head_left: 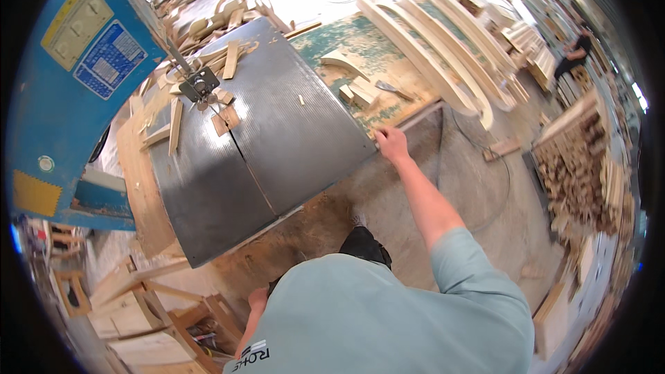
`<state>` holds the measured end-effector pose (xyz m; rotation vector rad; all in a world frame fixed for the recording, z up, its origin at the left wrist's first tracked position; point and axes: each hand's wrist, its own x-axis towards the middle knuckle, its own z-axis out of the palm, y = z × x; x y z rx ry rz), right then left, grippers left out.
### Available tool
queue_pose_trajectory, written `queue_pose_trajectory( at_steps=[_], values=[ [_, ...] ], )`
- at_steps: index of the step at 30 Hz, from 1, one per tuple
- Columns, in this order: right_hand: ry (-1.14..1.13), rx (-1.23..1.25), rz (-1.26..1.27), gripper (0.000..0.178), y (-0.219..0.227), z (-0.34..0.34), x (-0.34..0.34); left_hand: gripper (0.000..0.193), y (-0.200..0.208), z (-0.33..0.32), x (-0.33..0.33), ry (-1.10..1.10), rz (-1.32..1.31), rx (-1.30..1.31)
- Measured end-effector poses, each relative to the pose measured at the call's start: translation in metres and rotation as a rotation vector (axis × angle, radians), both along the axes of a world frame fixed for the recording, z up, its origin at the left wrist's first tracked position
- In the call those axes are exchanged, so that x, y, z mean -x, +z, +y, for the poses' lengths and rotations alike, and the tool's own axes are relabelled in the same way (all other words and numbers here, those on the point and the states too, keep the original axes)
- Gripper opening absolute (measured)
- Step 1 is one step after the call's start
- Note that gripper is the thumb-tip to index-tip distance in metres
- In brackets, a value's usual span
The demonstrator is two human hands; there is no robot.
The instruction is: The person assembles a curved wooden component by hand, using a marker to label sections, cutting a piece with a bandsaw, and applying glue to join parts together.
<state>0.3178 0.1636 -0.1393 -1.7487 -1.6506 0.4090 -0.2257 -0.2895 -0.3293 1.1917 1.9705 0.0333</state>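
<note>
My right hand (391, 144) is closed at the near edge of the wooden side table (360, 41), beside the corner of the steel saw table (298, 118). Whether its curled fingers grip that edge or a small thing is hidden. Low on the left, my left hand (258, 298) hangs beside my body, its fingers mostly out of sight. A blue bandsaw (55, 118) stands at the left, its blade guide (201, 86) above the slotted table. Small wood offcuts (225, 121) lie around the blade. On the side table are wood blocks (361, 91) and a curved wood piece (343, 62).
Long curved wooden parts (422, 55) lie across the side table's far right. Offcuts (222, 14) heap up behind the saw. At right stands a big stack of wood (575, 166); a cable (509, 173) runs over the floor. Another person (576, 52) is far right.
</note>
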Motion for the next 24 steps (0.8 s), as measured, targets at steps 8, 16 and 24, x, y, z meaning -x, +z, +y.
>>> queue_pose_trajectory(
  at_steps=[8, 16, 24],
  values=[
    [0.395, 0.108, -0.818, 0.039, -0.019, 0.215, 0.072, 0.044, -0.003, -0.143, -0.183, 0.293, 0.241, 0.071],
    [0.292, 0.096, -0.212, 0.038, -0.030, 0.233, 0.000, 0.044, 0.087, -0.108, -0.306, 0.986, 0.035, 0.169],
    [0.560, 0.468, 0.446, 0.044, -0.021, 0.032, 0.005, 0.034, 0.080, -0.174, -0.337, 1.297, -0.098, 0.207]
  ],
)
